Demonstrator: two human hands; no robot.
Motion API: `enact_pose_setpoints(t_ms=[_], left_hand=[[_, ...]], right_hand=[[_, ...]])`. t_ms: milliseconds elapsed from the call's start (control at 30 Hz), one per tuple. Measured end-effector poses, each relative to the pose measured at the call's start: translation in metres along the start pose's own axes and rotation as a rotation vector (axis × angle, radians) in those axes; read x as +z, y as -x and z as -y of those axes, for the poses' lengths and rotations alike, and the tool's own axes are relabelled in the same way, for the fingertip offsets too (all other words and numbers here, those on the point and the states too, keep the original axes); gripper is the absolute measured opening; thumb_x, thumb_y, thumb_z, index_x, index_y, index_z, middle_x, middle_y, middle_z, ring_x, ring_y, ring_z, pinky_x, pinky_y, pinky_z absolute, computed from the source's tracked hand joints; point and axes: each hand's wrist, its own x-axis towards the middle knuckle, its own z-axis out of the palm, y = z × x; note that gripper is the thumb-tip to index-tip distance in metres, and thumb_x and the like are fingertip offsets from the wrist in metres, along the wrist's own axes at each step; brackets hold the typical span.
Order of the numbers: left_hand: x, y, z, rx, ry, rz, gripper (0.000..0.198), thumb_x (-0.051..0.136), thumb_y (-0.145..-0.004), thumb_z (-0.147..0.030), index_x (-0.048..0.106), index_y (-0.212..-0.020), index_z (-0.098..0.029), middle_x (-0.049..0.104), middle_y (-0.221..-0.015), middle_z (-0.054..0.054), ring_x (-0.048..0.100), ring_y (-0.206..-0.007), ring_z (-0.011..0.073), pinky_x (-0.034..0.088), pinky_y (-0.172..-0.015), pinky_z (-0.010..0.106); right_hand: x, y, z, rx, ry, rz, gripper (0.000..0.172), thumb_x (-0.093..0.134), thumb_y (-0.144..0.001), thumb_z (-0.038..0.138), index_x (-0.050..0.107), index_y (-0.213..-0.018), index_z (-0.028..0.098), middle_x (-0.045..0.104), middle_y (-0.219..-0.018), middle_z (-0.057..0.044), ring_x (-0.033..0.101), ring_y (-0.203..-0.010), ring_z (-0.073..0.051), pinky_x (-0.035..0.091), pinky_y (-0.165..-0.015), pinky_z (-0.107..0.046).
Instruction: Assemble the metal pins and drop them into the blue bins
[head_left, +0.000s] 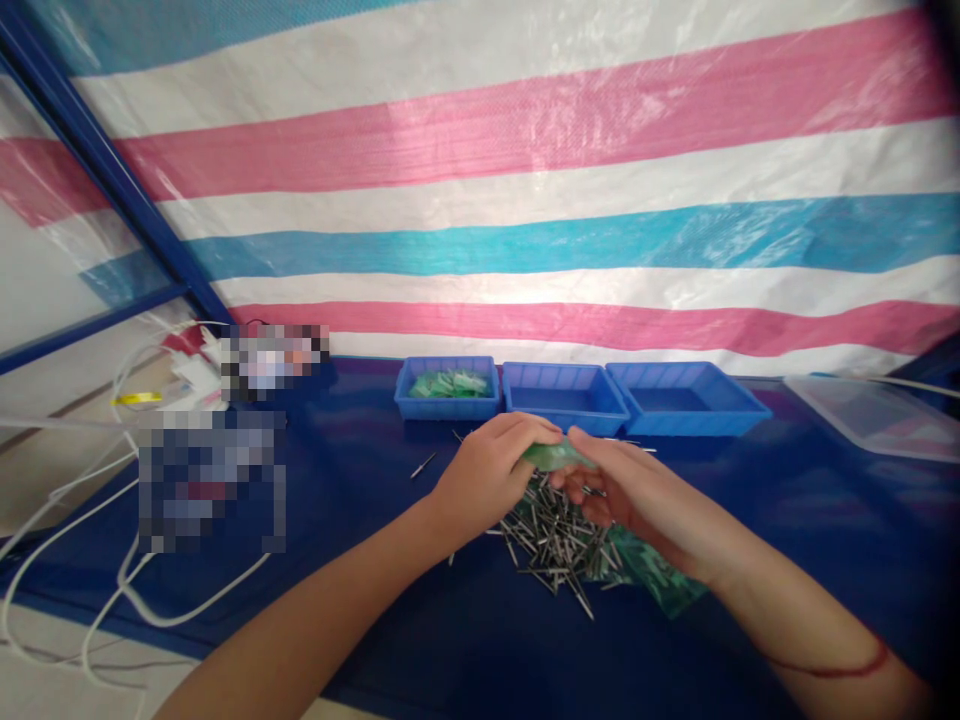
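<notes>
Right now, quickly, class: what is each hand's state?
Left hand: closed on a green plastic packet.
Right hand: half-curled at the packet's other end; whether it grips cannot be told.

Green packet (553, 456), blue trays (697, 422), multicoloured striped sheet (525, 160)

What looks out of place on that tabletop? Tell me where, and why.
One thin metal piece lies alone on the blue tabletop, left of the loose metal pile and in front of the leftmost bin. It looks strayed, since most similar pieces are heaped together.
</notes>
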Motion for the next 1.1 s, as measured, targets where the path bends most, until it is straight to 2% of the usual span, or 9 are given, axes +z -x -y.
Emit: enact_pose_setpoints(t_ms=[200, 333, 433, 567, 700, 800, 933, 1033, 1100], left_hand=[[-0.006, 0.000, -0.004, -0.074, 0.110, 0.084, 0.060, 0.039, -0.072, 0.004, 0.049, -0.126, -0.021, 0.056, -0.130, 0.008, 0.051, -0.123, 0.0205, 0.042, -0.104, 0.039], [-0.004, -0.003, -0.004, -0.311, 0.271, -0.092, 0.039, 0.046, -0.081, -0.010, 0.052, -0.118, -0.020, 0.060, -0.118, 0.009, 0.059, -0.106, 0.0199, 0.052, -0.085, 0.034], [-0.002, -0.007, -0.003, -0.604, 0.462, -0.089, 0.026, 0.044, -0.091, -0.036, 0.059, -0.102, -0.017, 0.063, -0.095, 0.007, 0.060, -0.078, 0.0139, 0.049, -0.059, 0.023], [0.001, -0.010, -0.005, -0.774, 0.757, -0.009, 0.044, 0.048, -0.086, -0.056, 0.058, -0.093, -0.014, 0.060, -0.080, 0.004, 0.055, -0.061, 0.0084, 0.042, -0.049, 0.018], [0.002, -0.007, 0.001, -0.794, 0.796, -0.016, 0.034, 0.068, -0.077, -0.040, 0.057, -0.097, -0.014, 0.061, -0.081, 0.003, 0.058, -0.065, 0.0088, 0.047, -0.058, 0.020], [-0.013, -0.008, 0.020, -0.757, 0.593, -0.070, 0.029, 0.062, -0.081, -0.032, 0.055, -0.103, -0.015, 0.064, -0.085, 0.005, 0.061, -0.070, 0.0122, 0.050, -0.062, 0.025], [-0.058, -0.017, 0.058, -0.609, -0.058, -0.262, 0.051, 0.058, -0.084, -0.032, 0.037, -0.128, -0.018, 0.067, -0.085, 0.004, 0.064, -0.074, 0.0164, 0.050, -0.067, 0.029], [-0.086, -0.023, 0.081, -0.641, -0.591, -0.110, 0.042, 0.048, -0.088, -0.035, 0.042, -0.126, -0.017, 0.070, -0.091, 0.006, 0.065, -0.081, 0.0186, 0.049, -0.074, 0.031], [-0.093, -0.025, 0.090, -0.650, -0.677, -0.023, 0.034, 0.053, -0.083, -0.036, 0.056, -0.112, -0.018, 0.070, -0.088, 0.006, 0.064, -0.084, 0.0230, 0.048, -0.076, 0.035]], right_hand=[[-0.009, -0.005, -0.006, -0.144, 0.134, -0.099, 0.031, 0.065, -0.076, 0.048, 0.061, -0.084, 0.018, 0.056, -0.073, -0.001, 0.051, -0.063, -0.012, 0.040, -0.054, -0.024], [-0.015, -0.004, -0.006, -0.430, 0.583, -0.376, 0.025, 0.058, -0.083, 0.043, 0.061, -0.077, 0.019, 0.056, -0.066, -0.001, 0.052, -0.060, -0.015, 0.043, -0.056, -0.028], [-0.012, 0.000, -0.008, -0.722, 0.914, -0.511, 0.016, 0.053, -0.087, 0.030, 0.065, -0.087, 0.020, 0.064, -0.080, -0.006, 0.059, -0.073, -0.019, 0.047, -0.068, -0.033], [-0.005, 0.003, -0.015, -0.997, 1.168, -0.482, 0.023, 0.052, -0.087, 0.019, 0.065, -0.106, 0.021, 0.066, -0.095, -0.010, 0.060, -0.089, -0.023, 0.050, -0.080, -0.039], [-0.001, -0.002, -0.019, -0.989, 1.324, -0.400, 0.032, 0.052, -0.085, 0.015, 0.064, -0.114, 0.020, 0.064, -0.105, -0.011, 0.056, -0.098, -0.026, 0.049, -0.084, -0.044], [-0.005, -0.005, -0.016, -0.978, 1.346, -0.408, 0.034, 0.054, -0.085, 0.018, 0.062, -0.117, 0.021, 0.061, -0.114, -0.012, 0.053, -0.106, -0.029, 0.046, -0.090, -0.048], [-0.016, -0.003, -0.007, -1.005, 1.223, -0.522, 0.029, 0.055, -0.085, 0.024, 0.063, -0.112, 0.021, 0.060, -0.111, -0.011, 0.055, -0.105, -0.027, 0.045, -0.092, -0.046], [-0.024, 0.000, 0.001, -0.946, 1.190, -0.563, 0.023, 0.053, -0.087, 0.027, 0.065, -0.105, 0.019, 0.062, -0.107, -0.011, 0.056, -0.104, -0.026, 0.045, -0.092, -0.043], [-0.031, 0.002, 0.007, -0.877, 1.199, -0.554, 0.024, 0.051, -0.088, 0.030, 0.065, -0.105, 0.020, 0.063, -0.106, -0.011, 0.056, -0.104, -0.026, 0.045, -0.091, -0.042]])
